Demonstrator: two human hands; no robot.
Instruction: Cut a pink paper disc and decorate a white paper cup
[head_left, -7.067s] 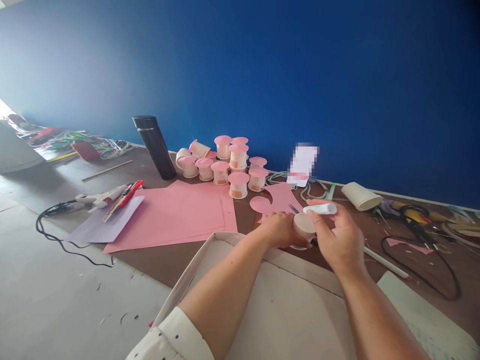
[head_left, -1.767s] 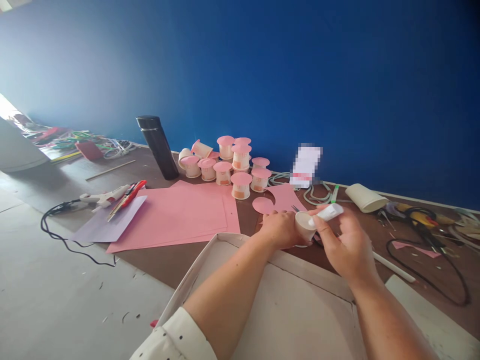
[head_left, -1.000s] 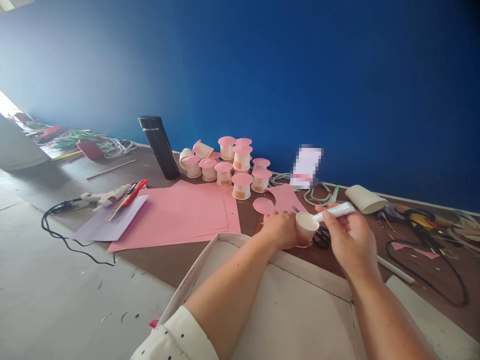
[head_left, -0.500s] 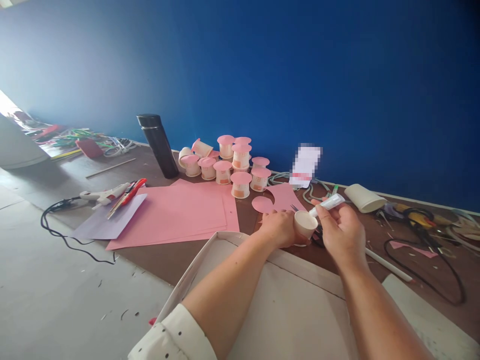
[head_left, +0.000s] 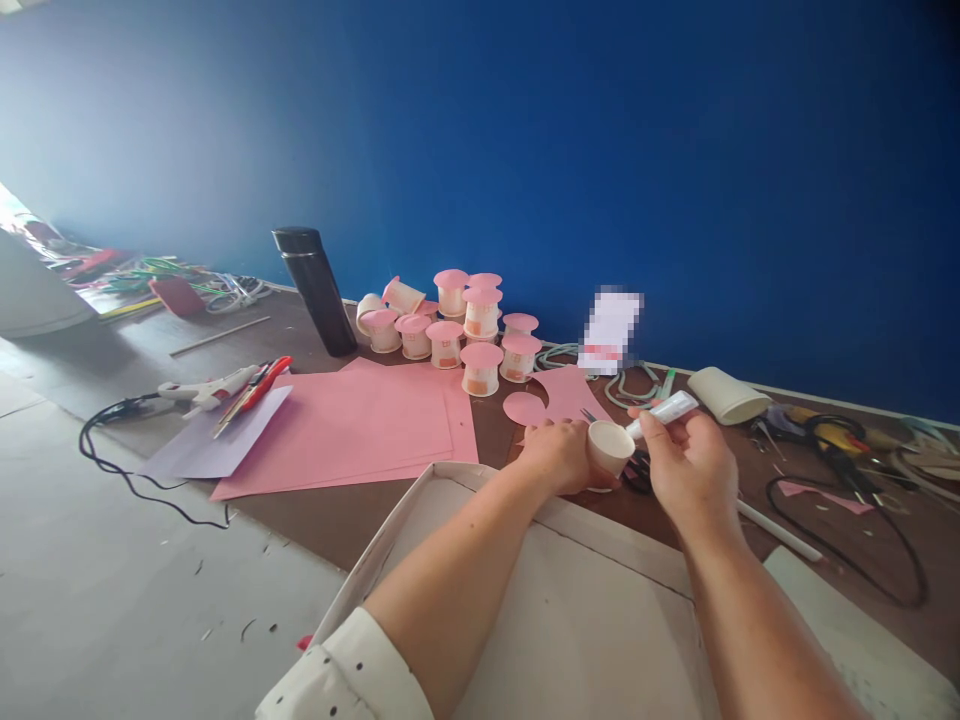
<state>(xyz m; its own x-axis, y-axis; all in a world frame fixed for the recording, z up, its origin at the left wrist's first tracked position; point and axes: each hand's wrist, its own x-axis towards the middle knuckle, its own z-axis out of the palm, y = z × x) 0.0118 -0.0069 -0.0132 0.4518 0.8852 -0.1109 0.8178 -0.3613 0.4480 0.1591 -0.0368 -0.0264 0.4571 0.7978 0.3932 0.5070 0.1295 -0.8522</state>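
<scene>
My left hand (head_left: pixel 556 456) is closed round a small white paper cup (head_left: pixel 609 446), its flat end turned toward my right hand. My right hand (head_left: pixel 690 466) pinches a white glue tube (head_left: pixel 664 412) with the nozzle resting at the cup's edge. Both hands hover over a brown floor mat, just beyond the rim of a shallow cardboard box lid (head_left: pixel 570 620). A pink paper circle (head_left: pixel 523 408) lies just left of my left hand. Black scissors (head_left: pixel 639 470) lie under the hands, partly hidden.
Several small cups topped with pink circles (head_left: pixel 465 330) cluster by the blue wall, next to a black flask (head_left: pixel 315 292). Pink paper sheets (head_left: pixel 352 425), a glue gun (head_left: pixel 202 392), a red cutter (head_left: pixel 259 385), a lying paper cup (head_left: pixel 726 394) and cables (head_left: pixel 847 470) surround the spot.
The glue tube's nozzle has shifted a little around the cup's rim as my right hand moved; my left hand keeps the cup in nearly the same place.
</scene>
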